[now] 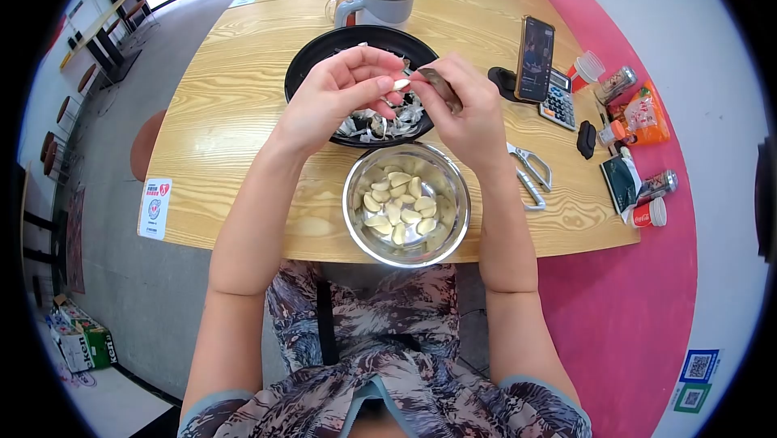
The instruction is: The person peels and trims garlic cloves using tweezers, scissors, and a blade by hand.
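Clove: pinched it in the left hand, clasped a knife-like tool in the right hand just beside; probably called for light, shallow strokes over the black dish beneath both hands.

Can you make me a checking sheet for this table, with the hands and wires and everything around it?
Surface: wooden table, bare wood showing.
Job's things: garlic cloves in the metal bowl; peelings in the black bowl.
Clutter: mug behind the black bowl; phone, calculator and orange packet on the right.
Grips: left hand pinches a small white clove; right hand holds a dark tool, kind unclear.
Cables: nothing seen.
Surroundings: stools far left; green box lower left.
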Motion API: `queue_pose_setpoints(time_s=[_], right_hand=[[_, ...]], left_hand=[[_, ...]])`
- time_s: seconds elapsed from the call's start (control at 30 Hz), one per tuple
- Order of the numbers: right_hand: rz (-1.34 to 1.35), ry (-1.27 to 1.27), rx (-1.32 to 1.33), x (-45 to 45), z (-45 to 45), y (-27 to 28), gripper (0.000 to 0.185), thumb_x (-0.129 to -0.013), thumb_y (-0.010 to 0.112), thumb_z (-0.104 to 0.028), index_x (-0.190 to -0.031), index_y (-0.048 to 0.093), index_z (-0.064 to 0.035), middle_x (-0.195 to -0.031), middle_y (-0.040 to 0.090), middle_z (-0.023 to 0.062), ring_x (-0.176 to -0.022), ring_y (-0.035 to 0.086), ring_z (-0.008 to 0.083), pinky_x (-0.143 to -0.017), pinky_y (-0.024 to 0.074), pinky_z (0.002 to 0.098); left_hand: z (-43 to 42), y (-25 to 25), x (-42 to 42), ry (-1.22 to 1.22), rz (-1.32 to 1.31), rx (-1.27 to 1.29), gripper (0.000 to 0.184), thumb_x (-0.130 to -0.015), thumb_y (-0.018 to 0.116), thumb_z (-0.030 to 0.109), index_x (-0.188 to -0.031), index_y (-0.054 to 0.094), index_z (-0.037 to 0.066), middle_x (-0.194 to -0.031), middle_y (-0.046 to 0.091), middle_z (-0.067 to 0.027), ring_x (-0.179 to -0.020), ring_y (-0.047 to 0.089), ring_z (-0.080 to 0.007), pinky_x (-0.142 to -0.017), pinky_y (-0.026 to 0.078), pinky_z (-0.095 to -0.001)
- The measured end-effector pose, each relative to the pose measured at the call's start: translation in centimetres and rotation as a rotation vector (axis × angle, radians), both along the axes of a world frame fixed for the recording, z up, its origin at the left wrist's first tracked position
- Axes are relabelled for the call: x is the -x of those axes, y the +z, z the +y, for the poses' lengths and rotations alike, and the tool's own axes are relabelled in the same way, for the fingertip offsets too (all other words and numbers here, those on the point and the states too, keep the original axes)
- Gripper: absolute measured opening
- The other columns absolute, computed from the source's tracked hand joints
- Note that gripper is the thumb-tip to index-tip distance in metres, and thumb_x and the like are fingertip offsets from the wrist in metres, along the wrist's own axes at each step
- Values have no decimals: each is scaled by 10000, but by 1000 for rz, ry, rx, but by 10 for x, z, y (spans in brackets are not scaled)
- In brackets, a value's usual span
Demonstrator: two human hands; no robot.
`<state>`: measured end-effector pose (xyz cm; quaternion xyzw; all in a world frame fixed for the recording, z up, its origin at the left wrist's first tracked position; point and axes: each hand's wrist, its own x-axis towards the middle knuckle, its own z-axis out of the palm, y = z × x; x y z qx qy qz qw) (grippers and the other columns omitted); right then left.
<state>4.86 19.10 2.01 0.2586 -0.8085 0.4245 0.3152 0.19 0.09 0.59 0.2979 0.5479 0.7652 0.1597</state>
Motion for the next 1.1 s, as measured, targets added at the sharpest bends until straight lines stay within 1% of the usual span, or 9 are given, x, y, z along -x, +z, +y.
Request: queue_pose_setpoints(time_s=[0.17,0.2,0.27,0.3,0.33,0.37,0.53,0.83,1.1], right_hand=[[59,-48,-51,2,1,-2,109,-797,689,-2,-877,618,16,-659,442,44,-545,391,93,-491,313,270],[13,-51,-36,3,2,-4,88,-807,677,-9,-871,621,13,-649,453,21,-544,388,76,-491,306,257],[-42,-43,-20,2,3,-6,69,-818,665,-16,-866,623,10,-639,464,-2,-543,385,58,-491,299,244],[-202,-36,81,-1,7,-3,67,-809,656,-18,-862,618,-2,-636,479,-11,-541,392,52,-485,306,237],[-376,-4,184,-2,1,-3,68,-800,647,-21,-857,613,-14,-633,494,-19,-538,399,47,-480,312,231],[-378,26,235,-4,-2,-1,53,-802,649,-37,-848,624,-32,-608,481,-67,-565,399,6,-490,295,204],[-446,145,380,1,3,-8,68,-834,657,-79,-865,636,-23,-686,549,-69,-592,443,6,-522,324,185],[-595,301,550,0,7,-4,108,-849,669,-115,-890,636,-21,-677,543,-52,-578,427,13,-513,307,187],[-604,229,636,4,4,-6,85,-864,652,-103,-879,633,-22,-669,535,-52,-555,410,16,-493,290,191]], left_hand=[[4,1,-4,66,98,101,181,-897,647,43,-1062,628,-29,-931,672,-68,-795,641,-111,-716,541,-245],[6,-1,-5,107,142,160,159,-889,653,24,-1040,632,-25,-903,674,-65,-751,640,-109,-697,538,-246],[4,-6,-4,107,159,154,151,-885,656,17,-1027,639,-31,-901,675,-67,-758,640,-108,-697,537,-242],[5,-3,-3,99,186,146,143,-880,659,9,-1014,645,-38,-899,676,-70,-766,640,-106,-698,536,-239],[3,0,-6,92,169,112,144,-882,655,5,-1013,650,-53,-887,679,-76,-770,645,-112,-703,538,-236],[1,4,-9,93,152,112,162,-882,657,13,-1027,652,-60,-885,685,-85,-781,655,-119,-715,547,-238],[0,0,-4,44,76,75,173,-879,666,30,-1034,657,-46,-899,695,-92,-795,672,-123,-736,565,-245],[-1,1,-4,-28,-18,9,204,-893,661,67,-1068,648,-38,-918,697,-104,-804,678,-133,-739,573,-253],[2,2,-6,6,-6,-13,227,-892,658,71,-1090,640,-38,-949,692,-110,-834,678,-142,-789,565,-274]])
